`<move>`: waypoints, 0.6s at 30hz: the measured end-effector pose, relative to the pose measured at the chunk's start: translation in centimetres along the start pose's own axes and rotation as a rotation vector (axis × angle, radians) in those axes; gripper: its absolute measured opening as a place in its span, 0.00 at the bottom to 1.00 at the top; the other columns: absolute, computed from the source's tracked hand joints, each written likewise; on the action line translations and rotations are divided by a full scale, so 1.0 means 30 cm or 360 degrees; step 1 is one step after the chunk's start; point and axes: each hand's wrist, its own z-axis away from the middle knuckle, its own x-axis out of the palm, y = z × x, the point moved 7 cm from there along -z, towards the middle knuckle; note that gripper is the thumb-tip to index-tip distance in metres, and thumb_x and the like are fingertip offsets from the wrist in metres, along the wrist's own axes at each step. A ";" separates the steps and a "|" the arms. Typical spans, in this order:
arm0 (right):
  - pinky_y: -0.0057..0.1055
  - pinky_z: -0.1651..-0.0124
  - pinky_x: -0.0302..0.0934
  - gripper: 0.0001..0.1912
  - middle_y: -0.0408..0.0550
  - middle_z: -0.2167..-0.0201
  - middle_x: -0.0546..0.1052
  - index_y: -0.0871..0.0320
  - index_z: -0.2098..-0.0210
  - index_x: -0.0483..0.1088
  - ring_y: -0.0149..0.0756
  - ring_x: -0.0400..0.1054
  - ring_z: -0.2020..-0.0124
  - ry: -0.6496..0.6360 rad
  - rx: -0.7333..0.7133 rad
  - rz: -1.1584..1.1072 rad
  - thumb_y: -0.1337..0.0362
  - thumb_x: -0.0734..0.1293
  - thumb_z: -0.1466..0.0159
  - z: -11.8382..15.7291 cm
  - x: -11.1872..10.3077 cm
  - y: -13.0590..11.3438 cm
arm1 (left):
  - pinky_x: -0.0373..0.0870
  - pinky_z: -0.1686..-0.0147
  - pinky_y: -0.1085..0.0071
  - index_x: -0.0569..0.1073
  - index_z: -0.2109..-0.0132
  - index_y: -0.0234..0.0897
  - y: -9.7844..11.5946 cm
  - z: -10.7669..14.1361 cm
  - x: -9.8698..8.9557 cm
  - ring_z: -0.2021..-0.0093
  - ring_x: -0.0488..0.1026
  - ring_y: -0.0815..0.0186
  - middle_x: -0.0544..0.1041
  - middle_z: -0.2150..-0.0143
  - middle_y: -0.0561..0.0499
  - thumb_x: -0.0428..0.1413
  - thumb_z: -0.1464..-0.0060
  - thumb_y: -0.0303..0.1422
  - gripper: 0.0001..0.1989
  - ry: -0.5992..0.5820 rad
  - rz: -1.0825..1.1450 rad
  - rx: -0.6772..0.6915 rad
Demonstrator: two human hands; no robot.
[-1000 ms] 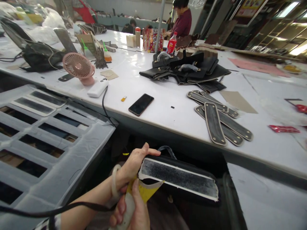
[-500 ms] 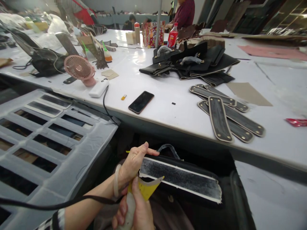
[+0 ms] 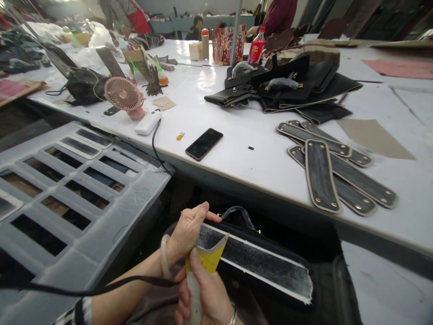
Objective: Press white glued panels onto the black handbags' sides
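Observation:
My left hand (image 3: 189, 225) is closed at the left end of a black handbag (image 3: 267, 241). Its index finger stretches along the bag's upper edge, close to the plastic-wrapped handle (image 3: 241, 212). On the side facing me, the bag bears a long dark strip (image 3: 264, 258) with white edges and a whitish, patchy surface. In my right hand (image 3: 211, 293) is a hand tool (image 3: 193, 295) with a pale grey grip and a flared yellow head. The head's curved edge overlaps the strip's left part in view. A black cord (image 3: 128, 285) runs across my left forearm.
Several black straps (image 3: 322, 176) with brass studs lie right on the white table (image 3: 257, 180). Behind are black bag parts (image 3: 287, 85). A phone (image 3: 204, 144), a white box (image 3: 148, 123) and a pink fan (image 3: 124, 95) lie farther left. A grey slotted rack (image 3: 98, 216) stands left of me.
The yellow tool head has tilted more upright, and its tip now overlaps the strip. My right hand has shifted slightly right. My left hand stays at the bag's end; the view has turned slightly left.

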 end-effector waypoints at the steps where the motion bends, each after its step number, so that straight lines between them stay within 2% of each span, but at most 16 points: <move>1: 0.25 0.89 0.55 0.40 0.37 0.95 0.58 0.63 0.80 0.69 0.25 0.51 0.94 0.0021 0.0032 0.0038 0.29 0.72 0.67 -0.001 -0.004 0.001 | 0.66 0.54 0.66 0.83 0.69 0.35 -0.004 0.000 -0.002 0.61 0.76 0.58 0.82 0.68 0.47 0.45 0.38 0.47 0.28 0.0032 -0.0004 -0.0025; 3: 0.24 0.90 0.53 0.40 0.36 0.94 0.58 0.63 0.80 0.68 0.24 0.51 0.93 0.0079 0.0017 0.0076 0.28 0.70 0.67 -0.009 -0.009 0.003 | 0.68 0.59 0.66 0.82 0.69 0.35 -0.013 -0.003 0.000 0.65 0.76 0.58 0.82 0.70 0.47 0.47 0.40 0.49 0.27 0.0063 0.0016 -0.0091; 6: 0.24 0.89 0.51 0.38 0.36 0.94 0.58 0.61 0.80 0.68 0.23 0.48 0.93 0.0177 -0.0172 0.0009 0.29 0.70 0.62 -0.029 -0.018 0.006 | 0.68 0.67 0.67 0.82 0.70 0.35 -0.026 -0.009 0.012 0.73 0.74 0.61 0.79 0.77 0.47 0.50 0.44 0.53 0.27 0.0034 0.0126 -0.0194; 8: 0.25 0.89 0.52 0.35 0.36 0.93 0.58 0.60 0.80 0.68 0.24 0.49 0.93 0.0194 -0.0276 0.0007 0.31 0.70 0.57 -0.031 -0.029 0.012 | 0.68 0.70 0.66 0.82 0.72 0.32 -0.029 -0.014 0.022 0.77 0.73 0.62 0.78 0.80 0.46 0.49 0.44 0.55 0.31 -0.0016 0.0215 -0.0225; 10: 0.26 0.87 0.55 0.34 0.38 0.92 0.61 0.60 0.78 0.68 0.27 0.53 0.92 0.0079 -0.0258 0.0142 0.32 0.70 0.55 -0.014 -0.036 0.019 | 0.70 0.66 0.64 0.81 0.70 0.30 -0.032 -0.016 0.026 0.73 0.76 0.58 0.80 0.74 0.42 0.43 0.42 0.56 0.35 -0.0072 0.0394 -0.0225; 12: 0.25 0.87 0.55 0.35 0.41 0.92 0.64 0.61 0.72 0.69 0.30 0.57 0.91 -0.0005 -0.0240 0.0384 0.32 0.70 0.54 0.036 -0.055 -0.004 | 0.70 0.54 0.61 0.81 0.64 0.30 -0.046 -0.010 0.020 0.59 0.78 0.55 0.82 0.62 0.40 0.40 0.40 0.54 0.35 -0.0094 0.0737 -0.0217; 13: 0.25 0.86 0.55 0.36 0.41 0.91 0.65 0.62 0.69 0.69 0.31 0.59 0.91 -0.0010 -0.0256 0.0505 0.33 0.70 0.54 0.074 -0.069 -0.034 | 0.66 0.47 0.61 0.80 0.60 0.31 -0.059 -0.002 0.011 0.51 0.75 0.55 0.81 0.56 0.41 0.40 0.39 0.52 0.33 -0.0075 0.0921 -0.0209; 15: 0.23 0.85 0.54 0.36 0.41 0.89 0.67 0.62 0.63 0.69 0.30 0.59 0.90 0.0083 -0.0391 0.0661 0.34 0.70 0.52 0.164 -0.097 -0.143 | 0.56 0.38 0.62 0.78 0.53 0.31 -0.097 0.026 -0.012 0.42 0.68 0.56 0.77 0.47 0.43 0.43 0.38 0.49 0.28 -0.0008 0.1164 -0.0178; 18: 0.21 0.87 0.49 0.33 0.37 0.91 0.62 0.60 0.65 0.66 0.27 0.54 0.92 0.0137 -0.0477 0.0841 0.33 0.63 0.45 0.277 -0.094 -0.355 | 0.50 0.35 0.62 0.74 0.47 0.34 -0.146 0.092 -0.039 0.37 0.61 0.57 0.72 0.41 0.46 0.45 0.37 0.45 0.24 0.0069 0.1150 -0.0102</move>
